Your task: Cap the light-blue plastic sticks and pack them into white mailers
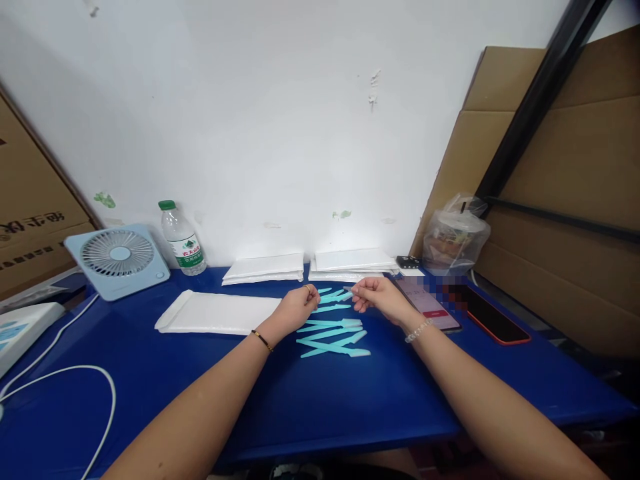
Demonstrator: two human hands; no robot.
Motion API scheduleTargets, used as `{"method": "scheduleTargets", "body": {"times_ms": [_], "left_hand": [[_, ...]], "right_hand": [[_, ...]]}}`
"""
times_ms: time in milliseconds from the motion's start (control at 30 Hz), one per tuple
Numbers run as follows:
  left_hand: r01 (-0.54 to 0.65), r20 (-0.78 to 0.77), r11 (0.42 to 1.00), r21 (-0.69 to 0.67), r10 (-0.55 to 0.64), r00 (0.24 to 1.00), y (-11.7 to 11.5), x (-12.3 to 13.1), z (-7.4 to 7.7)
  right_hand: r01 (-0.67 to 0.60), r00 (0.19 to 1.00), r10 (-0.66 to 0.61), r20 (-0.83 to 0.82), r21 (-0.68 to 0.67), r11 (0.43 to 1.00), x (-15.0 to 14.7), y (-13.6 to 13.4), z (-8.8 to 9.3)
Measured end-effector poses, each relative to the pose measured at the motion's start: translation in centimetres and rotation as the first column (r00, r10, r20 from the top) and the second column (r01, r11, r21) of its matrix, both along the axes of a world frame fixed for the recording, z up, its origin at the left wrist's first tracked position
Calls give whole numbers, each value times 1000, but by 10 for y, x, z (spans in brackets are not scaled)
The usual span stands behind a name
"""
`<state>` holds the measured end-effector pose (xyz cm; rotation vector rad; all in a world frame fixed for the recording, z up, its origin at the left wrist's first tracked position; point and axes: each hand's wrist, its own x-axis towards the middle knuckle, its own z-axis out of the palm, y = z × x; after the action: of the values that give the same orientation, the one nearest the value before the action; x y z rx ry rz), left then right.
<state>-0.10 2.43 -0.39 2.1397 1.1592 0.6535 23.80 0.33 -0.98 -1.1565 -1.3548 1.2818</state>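
Several turquoise eyebrow razors (330, 325) lie spread on the blue tabletop between and below my hands, some crossing each other. My left hand (300, 303) is closed at the handle ends of the farthest ones, its fingertips seemingly around an eyebrow razor (329, 297). My right hand (373, 295) is pinched at the opposite, blade side. A small, pale, clear-looking piece (348, 289) shows at its fingertips, too small to make out. To the left, partly behind my left forearm, lies a white padded packet (215, 313).
White packets (265, 267) and another stack (353, 260) rest against the wall. Left are a blue fan (119, 257), a water bottle (183, 240) and a white cable (113, 393). Right are a lit phone (435, 313), an orange-edged phone (495, 317) and a bagged container (455, 237).
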Motion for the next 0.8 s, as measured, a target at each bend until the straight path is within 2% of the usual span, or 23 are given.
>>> {"method": "scheduleTargets", "body": {"times_ms": [233, 333, 433, 567, 600, 667, 733, 800], "left_hand": [[21, -30, 998, -52, -22, 999, -4, 5, -1], [11, -13, 998, -64, -12, 1000, -4, 6, -2], [15, 18, 994, -104, -13, 1000, -3, 6, -4], [27, -3, 994, -108, -28, 1000, -6, 7, -3], [26, -37, 995, -92, -29, 999, -8, 7, -2], [37, -125, 997, -69, -46, 991, -12, 7, 0], [49, -192, 999, -18, -51, 980, -14, 7, 1], [25, -239, 993, 116, 3, 971, -14, 7, 1]], "right_hand": [[-23, 997, 20, 79, 35, 999, 16, -1, 7], [-51, 996, 47, 76, 49, 997, 11, -2, 7], [-24, 997, 17, 76, 88, 996, 3, -3, 5], [-3, 976, -35, 215, 171, 985, 8, 1, 3], [32, 951, -98, 293, 224, 974, 13, 3, 2], [67, 850, -246, 465, 368, 927, 24, 8, -2], [-5, 721, -318, 616, 463, 886, 32, 13, -7], [-108, 626, -300, 720, 461, 881, 34, 15, -12]]}}
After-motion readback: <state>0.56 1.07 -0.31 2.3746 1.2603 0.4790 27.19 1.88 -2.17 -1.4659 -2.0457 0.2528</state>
